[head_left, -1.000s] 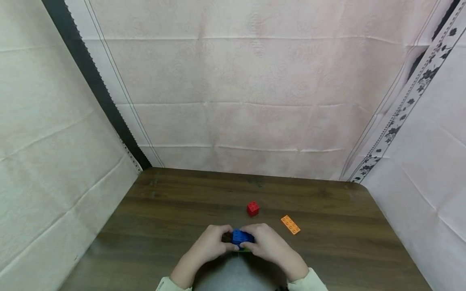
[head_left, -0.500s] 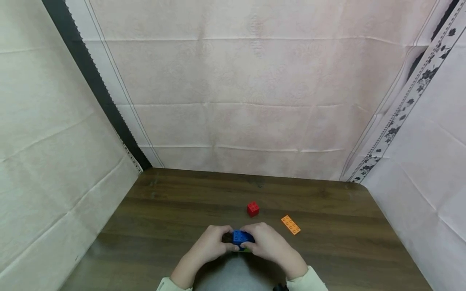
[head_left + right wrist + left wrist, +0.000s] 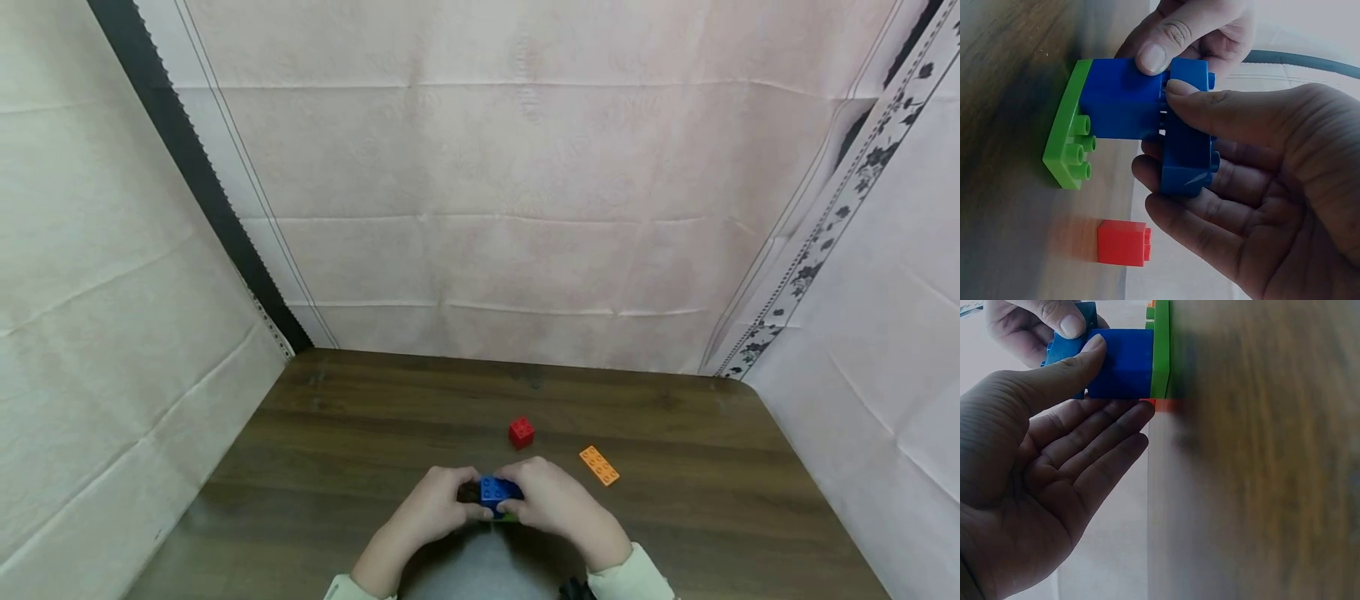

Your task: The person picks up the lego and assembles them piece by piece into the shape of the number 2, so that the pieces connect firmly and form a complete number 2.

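A dark blue brick [image 3: 1121,94] stands on a light green plate [image 3: 1063,134] with studs, seen sideways in the right wrist view. A second, lighter blue brick [image 3: 1186,147] lies across its studs, with a narrow gap between the two. My right hand [image 3: 1272,162] pinches this upper brick between thumb and fingers. The left hand [image 3: 1041,450] grips the dark blue brick, its thumb on one face and fingertips along another. In the head view both hands meet around the blue bricks [image 3: 495,492] near the table's front edge.
A red brick [image 3: 521,432] stands on the wooden table [image 3: 360,425] beyond the hands. An orange plate [image 3: 599,465] lies to its right. Pale cloth [image 3: 525,183] hangs behind the table and along both sides.
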Demonstrator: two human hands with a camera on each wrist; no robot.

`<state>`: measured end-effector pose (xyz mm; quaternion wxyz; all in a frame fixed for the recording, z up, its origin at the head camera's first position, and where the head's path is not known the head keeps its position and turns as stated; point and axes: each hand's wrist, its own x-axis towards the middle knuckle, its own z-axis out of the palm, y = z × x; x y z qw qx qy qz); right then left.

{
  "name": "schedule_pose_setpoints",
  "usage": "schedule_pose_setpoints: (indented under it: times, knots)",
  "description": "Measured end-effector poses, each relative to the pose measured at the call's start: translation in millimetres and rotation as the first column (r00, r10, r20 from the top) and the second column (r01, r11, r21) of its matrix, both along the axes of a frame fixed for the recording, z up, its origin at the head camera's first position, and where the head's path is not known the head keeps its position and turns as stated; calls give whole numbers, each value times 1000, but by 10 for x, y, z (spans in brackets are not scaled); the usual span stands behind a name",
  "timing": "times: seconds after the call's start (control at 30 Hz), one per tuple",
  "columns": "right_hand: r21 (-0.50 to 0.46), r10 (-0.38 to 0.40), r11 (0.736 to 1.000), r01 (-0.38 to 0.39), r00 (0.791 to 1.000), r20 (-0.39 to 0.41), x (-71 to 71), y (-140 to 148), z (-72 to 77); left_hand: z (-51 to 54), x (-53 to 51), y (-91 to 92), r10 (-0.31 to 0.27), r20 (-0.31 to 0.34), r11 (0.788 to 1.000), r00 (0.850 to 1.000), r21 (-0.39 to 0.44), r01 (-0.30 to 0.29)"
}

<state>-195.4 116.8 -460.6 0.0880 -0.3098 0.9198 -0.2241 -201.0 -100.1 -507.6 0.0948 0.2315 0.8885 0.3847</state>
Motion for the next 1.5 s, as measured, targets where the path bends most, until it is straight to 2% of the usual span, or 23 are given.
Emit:
schedule_pose_setpoints:
  times: [0.5, 0.93, 1.17, 1.5]
  knots:
    - [36, -18, 999, 20, 999, -49, 38, -27, -16, -8, 10, 14, 2, -2, 1000, 1000, 1, -2]
    - [26, -62, 998, 63, 998, -33, 47, -60, -1, -4, 6, 15, -1, -19, 1000, 1000, -8, 1]
    - [41, -69, 997, 70, 997, -40, 41, -87, 15, 51, 14, -9, -33, -37, 999, 999, -11, 33]
    - [24, -56, 998, 57, 997, -46, 42, -88, 11, 157, 52, -8, -76, -50, 991, 996, 103, 81]
